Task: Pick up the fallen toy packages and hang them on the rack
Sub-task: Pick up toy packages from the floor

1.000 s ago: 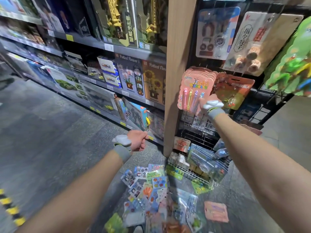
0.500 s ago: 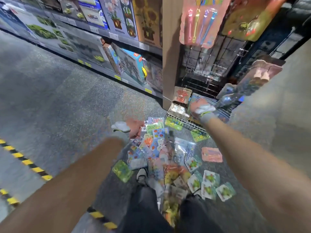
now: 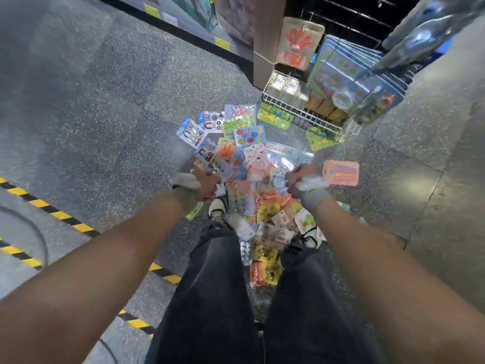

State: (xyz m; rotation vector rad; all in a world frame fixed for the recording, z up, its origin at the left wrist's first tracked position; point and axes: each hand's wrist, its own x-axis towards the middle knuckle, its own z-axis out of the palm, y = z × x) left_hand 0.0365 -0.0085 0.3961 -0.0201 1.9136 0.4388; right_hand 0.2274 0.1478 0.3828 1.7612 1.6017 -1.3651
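Now: packs (image 3: 249, 164) heaped on floor (image 3: 105, 114), below and between both hands. Left hand (image 3: 206, 183) and right hand (image 3: 299, 179) hang over the heap. Fingers blurred: cannot tell whether loose or gripping. Pink pack (image 3: 341, 173) lies apart, long axis crosswise, just beside right hand, the nearer one. Count: heap perhaps thirty, overlapped; one pink pack; two green packs (image 3: 273, 119) by rack (image 3: 301, 115).

What I wear
Grey wristbands (image 3: 185, 199), white pods (image 3: 313, 183) behind left hand (image 3: 206, 183) and right hand (image 3: 299, 177); dark trousers (image 3: 210, 298), white-and-black shoes (image 3: 217, 210).
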